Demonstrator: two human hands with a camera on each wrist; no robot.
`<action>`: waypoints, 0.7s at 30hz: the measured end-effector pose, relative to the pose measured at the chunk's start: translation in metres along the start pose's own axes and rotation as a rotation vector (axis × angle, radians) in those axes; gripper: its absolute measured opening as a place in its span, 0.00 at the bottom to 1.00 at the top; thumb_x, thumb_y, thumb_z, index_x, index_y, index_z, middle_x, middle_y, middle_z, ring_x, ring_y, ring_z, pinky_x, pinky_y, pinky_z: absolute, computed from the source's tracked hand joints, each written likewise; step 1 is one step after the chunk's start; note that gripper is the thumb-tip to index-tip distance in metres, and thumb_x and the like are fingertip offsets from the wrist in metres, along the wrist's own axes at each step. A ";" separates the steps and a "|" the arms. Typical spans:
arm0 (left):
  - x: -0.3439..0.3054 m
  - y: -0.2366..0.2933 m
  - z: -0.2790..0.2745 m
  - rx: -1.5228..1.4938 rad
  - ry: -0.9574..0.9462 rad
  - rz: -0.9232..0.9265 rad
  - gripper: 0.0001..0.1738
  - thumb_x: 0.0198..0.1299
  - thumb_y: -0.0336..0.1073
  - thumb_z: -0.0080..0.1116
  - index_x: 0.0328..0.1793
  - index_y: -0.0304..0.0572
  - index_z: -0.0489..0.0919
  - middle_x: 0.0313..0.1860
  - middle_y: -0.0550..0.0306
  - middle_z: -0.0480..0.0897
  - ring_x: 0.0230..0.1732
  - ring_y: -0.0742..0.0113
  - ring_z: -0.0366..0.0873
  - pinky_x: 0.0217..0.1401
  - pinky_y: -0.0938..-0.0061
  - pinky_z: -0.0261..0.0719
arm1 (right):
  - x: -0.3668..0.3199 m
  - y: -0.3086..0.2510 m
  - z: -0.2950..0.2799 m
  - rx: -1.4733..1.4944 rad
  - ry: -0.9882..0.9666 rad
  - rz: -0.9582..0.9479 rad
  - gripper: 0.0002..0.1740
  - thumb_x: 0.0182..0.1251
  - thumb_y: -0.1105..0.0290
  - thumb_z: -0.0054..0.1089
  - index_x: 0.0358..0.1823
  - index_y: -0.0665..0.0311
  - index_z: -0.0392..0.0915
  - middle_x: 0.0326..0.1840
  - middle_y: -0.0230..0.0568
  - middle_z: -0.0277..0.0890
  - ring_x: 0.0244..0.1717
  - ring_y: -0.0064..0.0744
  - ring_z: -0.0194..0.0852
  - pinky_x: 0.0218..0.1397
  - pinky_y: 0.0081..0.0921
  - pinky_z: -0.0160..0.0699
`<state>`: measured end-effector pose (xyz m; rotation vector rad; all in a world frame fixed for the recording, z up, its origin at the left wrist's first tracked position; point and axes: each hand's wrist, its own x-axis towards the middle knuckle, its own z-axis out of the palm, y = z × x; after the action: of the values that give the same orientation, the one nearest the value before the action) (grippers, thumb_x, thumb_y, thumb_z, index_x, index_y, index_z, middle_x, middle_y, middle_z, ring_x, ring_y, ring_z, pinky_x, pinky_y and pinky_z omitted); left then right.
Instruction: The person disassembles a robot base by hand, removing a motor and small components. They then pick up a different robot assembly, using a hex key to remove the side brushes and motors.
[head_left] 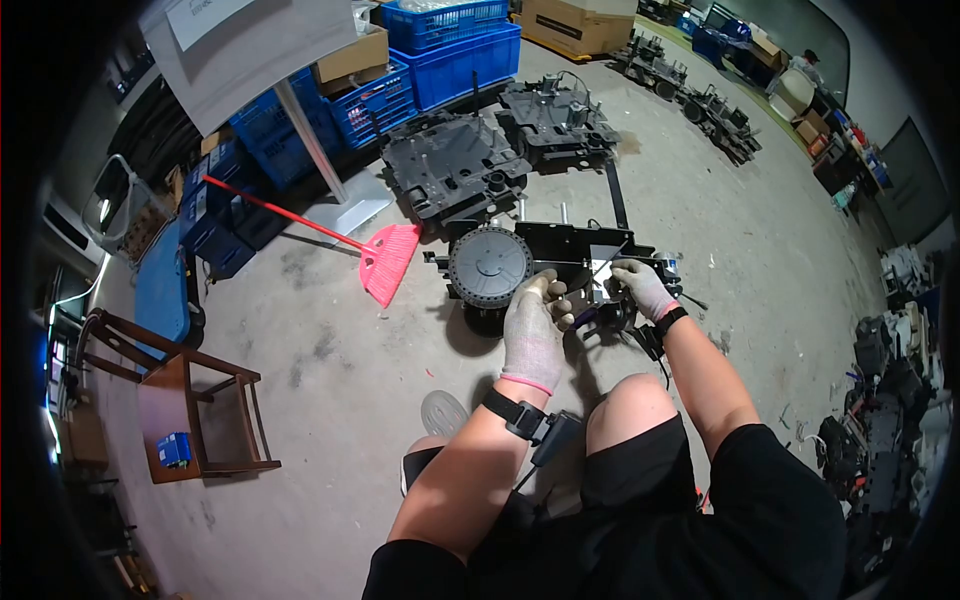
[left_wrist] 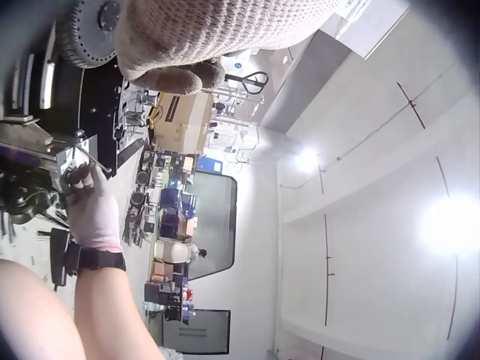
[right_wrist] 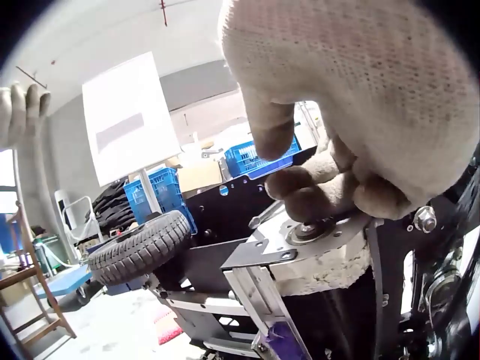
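A wheeled black metal chassis (head_left: 550, 240) lies before me, with a treaded wheel (head_left: 490, 265) on its left side. My left hand (head_left: 535, 325), in a pale knit glove, is raised in front of the wheel. Its fingers bend loosely, and nothing shows in them. On the chassis's right side, my gloved right hand (head_left: 643, 287) is at a silver metal bracket (right_wrist: 262, 253). Its thumb and fingertips close around a small round fitting (right_wrist: 309, 231) on top of the bracket, largely covering it. A thin metal rod (left_wrist: 94, 159) stands out beside this hand. Purple material (right_wrist: 283, 341) shows below the bracket.
Two more black chassis (head_left: 450, 165) sit ahead, near blue crates (head_left: 455, 65). A pink broom (head_left: 390, 262) lies left of the work, short of a wooden chair (head_left: 180, 410). Piled parts (head_left: 885, 400) line the right side, and a person (head_left: 806, 62) is far back.
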<state>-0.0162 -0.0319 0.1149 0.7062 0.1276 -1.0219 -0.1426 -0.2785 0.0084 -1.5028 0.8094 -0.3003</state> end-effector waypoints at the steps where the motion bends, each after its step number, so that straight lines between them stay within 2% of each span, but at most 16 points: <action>1: 0.000 -0.001 -0.002 -0.006 -0.005 -0.001 0.14 0.71 0.39 0.48 0.57 0.40 0.73 0.35 0.63 0.75 0.30 0.75 0.71 0.33 0.79 0.71 | -0.002 -0.004 0.003 -0.140 0.065 0.036 0.16 0.70 0.69 0.56 0.53 0.72 0.75 0.43 0.38 0.80 0.42 0.26 0.78 0.47 0.25 0.78; 2: 0.000 -0.001 -0.002 -0.002 -0.001 -0.003 0.14 0.71 0.39 0.48 0.57 0.40 0.73 0.35 0.63 0.75 0.30 0.75 0.71 0.33 0.79 0.71 | -0.004 -0.006 0.005 -0.279 0.131 0.073 0.15 0.69 0.69 0.56 0.52 0.71 0.76 0.42 0.38 0.81 0.41 0.26 0.79 0.46 0.25 0.78; 3: 0.000 0.000 -0.003 0.004 0.009 0.000 0.14 0.71 0.39 0.48 0.57 0.41 0.73 0.35 0.63 0.75 0.30 0.76 0.71 0.33 0.80 0.71 | -0.001 0.001 0.008 -0.582 0.186 -0.074 0.14 0.66 0.67 0.59 0.49 0.66 0.79 0.43 0.41 0.81 0.42 0.33 0.80 0.47 0.31 0.78; 4: 0.000 0.000 -0.003 0.009 0.019 0.003 0.14 0.71 0.39 0.48 0.57 0.41 0.73 0.35 0.63 0.75 0.30 0.76 0.71 0.33 0.80 0.71 | -0.002 0.005 0.010 -0.579 0.184 -0.069 0.14 0.66 0.67 0.59 0.49 0.66 0.79 0.43 0.41 0.81 0.42 0.33 0.80 0.47 0.31 0.78; 6: 0.002 0.002 -0.002 0.003 0.022 0.014 0.13 0.71 0.38 0.47 0.55 0.40 0.74 0.35 0.63 0.76 0.30 0.76 0.72 0.32 0.80 0.72 | -0.021 -0.023 0.034 -1.323 0.255 -0.560 0.15 0.63 0.64 0.60 0.47 0.64 0.80 0.44 0.44 0.80 0.47 0.42 0.80 0.47 0.39 0.76; 7: 0.002 0.002 -0.002 -0.005 0.020 0.028 0.12 0.71 0.37 0.46 0.54 0.40 0.74 0.36 0.62 0.77 0.30 0.76 0.73 0.30 0.81 0.73 | -0.023 -0.028 0.041 -1.413 0.209 -0.513 0.15 0.62 0.60 0.61 0.45 0.62 0.81 0.44 0.43 0.79 0.50 0.45 0.77 0.49 0.42 0.74; 12: 0.001 0.002 -0.003 -0.004 0.007 0.031 0.13 0.71 0.37 0.46 0.54 0.40 0.74 0.36 0.62 0.77 0.31 0.76 0.73 0.31 0.81 0.74 | -0.021 -0.016 0.047 -1.589 0.110 -0.566 0.13 0.60 0.58 0.61 0.41 0.58 0.82 0.42 0.43 0.78 0.49 0.42 0.76 0.51 0.39 0.71; 16: 0.003 0.003 -0.005 -0.016 -0.011 0.040 0.13 0.71 0.37 0.46 0.55 0.40 0.74 0.36 0.61 0.77 0.30 0.75 0.73 0.31 0.80 0.74 | -0.038 -0.028 0.057 -1.482 0.216 -0.554 0.18 0.58 0.53 0.64 0.40 0.60 0.82 0.43 0.44 0.78 0.50 0.44 0.76 0.51 0.41 0.72; 18: 0.002 0.003 -0.004 -0.015 -0.011 0.039 0.13 0.72 0.38 0.45 0.55 0.40 0.74 0.35 0.62 0.76 0.30 0.75 0.72 0.32 0.79 0.72 | -0.042 -0.036 0.060 -1.471 0.277 -0.194 0.19 0.58 0.52 0.65 0.39 0.61 0.82 0.45 0.44 0.78 0.51 0.44 0.76 0.51 0.41 0.72; 21: 0.001 0.004 -0.003 -0.012 -0.007 0.031 0.13 0.73 0.38 0.45 0.56 0.40 0.73 0.35 0.63 0.76 0.30 0.75 0.71 0.33 0.78 0.70 | -0.040 -0.029 0.071 -1.475 0.281 -0.227 0.16 0.60 0.54 0.62 0.39 0.60 0.83 0.44 0.43 0.80 0.51 0.42 0.77 0.51 0.41 0.73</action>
<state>-0.0123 -0.0297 0.1142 0.6914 0.1163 -0.9930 -0.1169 -0.2015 0.0384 -2.9882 1.1562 -0.0274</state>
